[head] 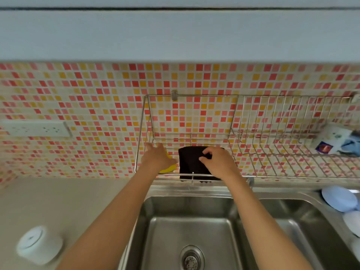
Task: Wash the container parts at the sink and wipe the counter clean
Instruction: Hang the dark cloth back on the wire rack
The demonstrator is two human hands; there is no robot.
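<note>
Both my arms reach up to the wire rack [253, 133] on the tiled wall above the sink [187, 227]. A black cloth [189, 162] lies on the rack's left shelf and hangs a little over its front rail. My right hand [218, 162] pinches the cloth's upper right part between thumb and fingers. My left hand [157, 157] lies flat with straight fingers on a yellow sponge [168, 168] just left of the cloth; the hand hides most of the sponge. A white round container part [39, 244] stands on the counter at lower left.
The double steel sink has a drain [191, 259] in its left basin. Pale blue and white dishes [340, 198] lie at the right edge. A small box and packets [331, 141] sit on the rack's right end. A white socket strip [35, 128] is on the wall at left.
</note>
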